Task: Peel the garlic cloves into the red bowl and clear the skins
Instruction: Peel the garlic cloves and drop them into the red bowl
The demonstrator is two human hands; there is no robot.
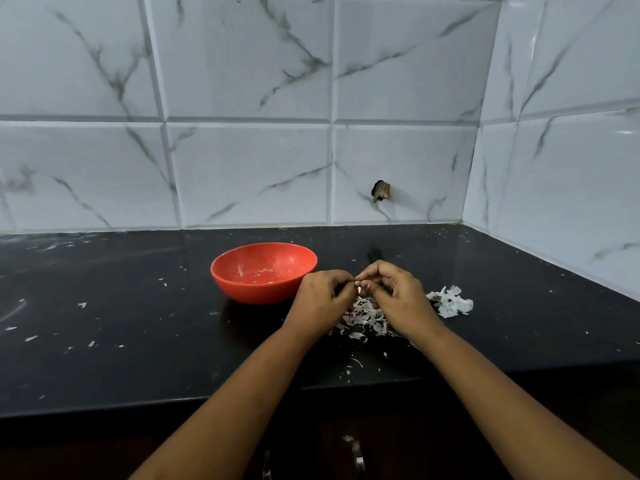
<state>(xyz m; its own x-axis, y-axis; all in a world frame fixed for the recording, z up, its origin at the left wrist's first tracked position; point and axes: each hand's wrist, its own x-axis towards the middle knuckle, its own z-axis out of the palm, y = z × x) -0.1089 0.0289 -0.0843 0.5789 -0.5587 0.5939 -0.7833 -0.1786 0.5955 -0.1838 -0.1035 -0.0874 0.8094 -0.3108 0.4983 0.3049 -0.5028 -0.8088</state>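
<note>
Pinching one small pale garlic clove [359, 283], left hand [320, 301] and right hand [398, 296] meet.

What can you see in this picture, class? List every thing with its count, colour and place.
red bowl: one, red, on the counter beside the left hand, pale bits inside.
garlic clove: one, pale, pinched between left hand and right hand.
skins: two heaps, white, under the hands and right of them.
counter: one, black, under everything.
wall tiles: many, white, grey-veined, behind and right.
wall stub: one, dark, on the back tiles.
left hand: one, pinches the clove.
right hand: one, pinches the clove.
</note>
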